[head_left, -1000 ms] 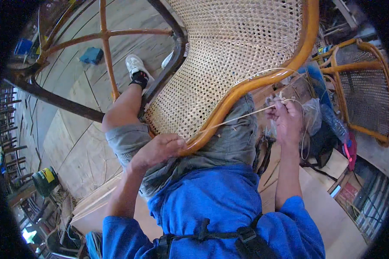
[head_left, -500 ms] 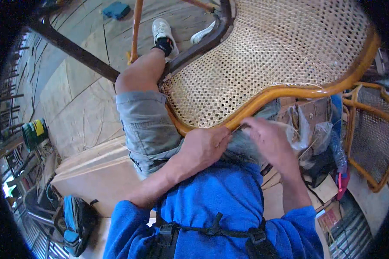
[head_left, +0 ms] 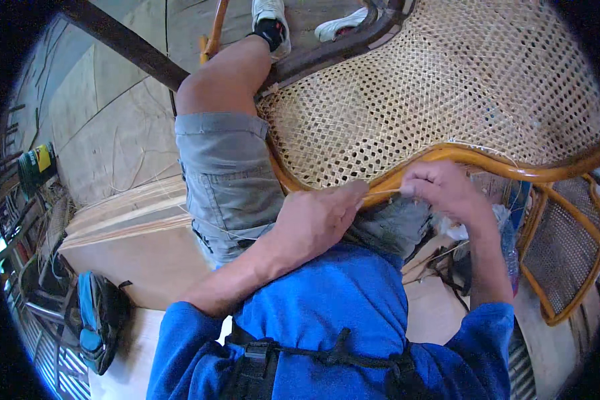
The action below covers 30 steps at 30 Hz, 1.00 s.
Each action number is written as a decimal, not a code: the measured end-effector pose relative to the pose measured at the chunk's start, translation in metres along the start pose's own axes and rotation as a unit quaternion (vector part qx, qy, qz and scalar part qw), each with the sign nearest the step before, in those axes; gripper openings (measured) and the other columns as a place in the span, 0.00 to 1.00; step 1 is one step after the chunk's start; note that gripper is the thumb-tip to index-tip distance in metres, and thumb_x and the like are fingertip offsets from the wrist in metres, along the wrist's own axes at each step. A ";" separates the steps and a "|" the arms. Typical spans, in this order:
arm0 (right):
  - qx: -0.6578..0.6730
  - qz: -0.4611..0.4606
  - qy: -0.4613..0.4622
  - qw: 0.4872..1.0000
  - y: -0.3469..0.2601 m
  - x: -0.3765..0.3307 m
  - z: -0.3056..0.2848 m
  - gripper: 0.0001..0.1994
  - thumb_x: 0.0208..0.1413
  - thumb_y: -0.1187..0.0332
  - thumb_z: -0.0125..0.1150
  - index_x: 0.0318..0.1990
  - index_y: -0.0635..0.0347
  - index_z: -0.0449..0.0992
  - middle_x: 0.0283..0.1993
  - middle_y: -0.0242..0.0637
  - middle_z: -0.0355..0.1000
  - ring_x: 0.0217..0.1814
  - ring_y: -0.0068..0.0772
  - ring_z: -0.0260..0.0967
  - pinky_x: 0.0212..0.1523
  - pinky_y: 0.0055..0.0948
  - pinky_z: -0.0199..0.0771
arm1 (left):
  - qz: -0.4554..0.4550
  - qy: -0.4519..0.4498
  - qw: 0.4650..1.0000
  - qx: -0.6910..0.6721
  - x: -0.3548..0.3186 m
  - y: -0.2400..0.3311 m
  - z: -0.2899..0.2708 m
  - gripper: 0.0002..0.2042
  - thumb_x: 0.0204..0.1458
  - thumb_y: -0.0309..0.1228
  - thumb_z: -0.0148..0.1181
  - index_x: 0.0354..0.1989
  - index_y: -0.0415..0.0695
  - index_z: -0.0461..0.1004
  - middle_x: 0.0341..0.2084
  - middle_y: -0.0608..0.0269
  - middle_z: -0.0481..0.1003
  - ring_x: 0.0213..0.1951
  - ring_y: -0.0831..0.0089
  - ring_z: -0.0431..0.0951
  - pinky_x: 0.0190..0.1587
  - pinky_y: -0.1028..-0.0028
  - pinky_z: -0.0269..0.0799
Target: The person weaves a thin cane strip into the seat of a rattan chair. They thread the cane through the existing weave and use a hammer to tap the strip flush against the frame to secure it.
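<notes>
A curved chair frame (head_left: 533, 172) of glossy orange-brown rattan lies across my lap, with a woven cane panel (head_left: 407, 100) inside it. My left hand (head_left: 323, 213) is closed at the near edge of the frame, its fingertips pinching a thin cane strand (head_left: 384, 192). To the right, the strand runs taut to my right hand (head_left: 443, 190), which grips its other part between thumb and curled fingers just in front of the rim. The left fingers partly hide the frame edge. A white strand (head_left: 473, 144) lies along the seam of panel and rim.
Another rattan piece with a woven panel (head_left: 563, 247) stands at the right, near plastic bags (head_left: 457, 227). Stacked boards (head_left: 133, 223) lie left of my legs, with a backpack (head_left: 100, 320) beyond. A dark pole (head_left: 127, 43) crosses the upper left.
My right hand has moved right and away from the left, drawing the strand taut. The left hand keeps its grip. The whole view has shifted slightly.
</notes>
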State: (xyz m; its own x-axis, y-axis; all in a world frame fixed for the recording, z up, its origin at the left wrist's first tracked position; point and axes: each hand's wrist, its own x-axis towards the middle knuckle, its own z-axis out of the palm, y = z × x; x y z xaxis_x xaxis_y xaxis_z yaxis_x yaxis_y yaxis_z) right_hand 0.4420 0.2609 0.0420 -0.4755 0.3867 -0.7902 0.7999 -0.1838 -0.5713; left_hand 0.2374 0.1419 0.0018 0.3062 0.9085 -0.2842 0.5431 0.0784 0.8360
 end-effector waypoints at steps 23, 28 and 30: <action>-0.287 -0.016 0.181 0.941 0.031 0.003 -0.034 0.10 0.47 0.65 0.53 0.25 0.65 0.70 0.22 0.44 0.67 0.24 0.37 0.65 0.28 0.32 0.65 | 0.015 0.010 0.995 0.100 -0.031 -0.025 -0.020 0.12 0.50 0.27 0.47 0.43 0.42 0.69 0.29 0.51 0.75 0.31 0.55 0.76 0.31 0.63 0.73; -0.115 0.006 0.192 0.975 0.007 -0.097 -0.033 0.11 0.49 0.64 0.52 0.29 0.64 0.71 0.24 0.41 0.67 0.25 0.35 0.66 0.30 0.31 0.66 | -0.241 0.163 0.957 -0.003 -0.103 -0.050 -0.103 0.08 0.52 0.25 0.49 0.38 0.38 0.73 0.26 0.56 0.74 0.29 0.74 0.72 0.33 0.74 0.69; -0.112 0.021 0.270 0.956 0.012 -0.130 -0.028 0.11 0.49 0.64 0.52 0.29 0.65 0.71 0.23 0.40 0.67 0.25 0.34 0.65 0.30 0.29 0.65 | -0.284 0.197 0.935 0.073 -0.106 -0.076 -0.132 0.09 0.55 0.30 0.49 0.37 0.39 0.73 0.18 0.69 0.65 0.24 0.79 0.62 0.27 0.79 0.61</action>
State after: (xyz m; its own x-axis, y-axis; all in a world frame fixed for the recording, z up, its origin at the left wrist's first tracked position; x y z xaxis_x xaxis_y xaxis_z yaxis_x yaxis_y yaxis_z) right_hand 0.5234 0.2336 0.1442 -0.2312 0.8047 -0.5468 0.9010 -0.0350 -0.4324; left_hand 0.0604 0.0935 0.0302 -0.3607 0.8203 -0.4438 0.6406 0.5638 0.5213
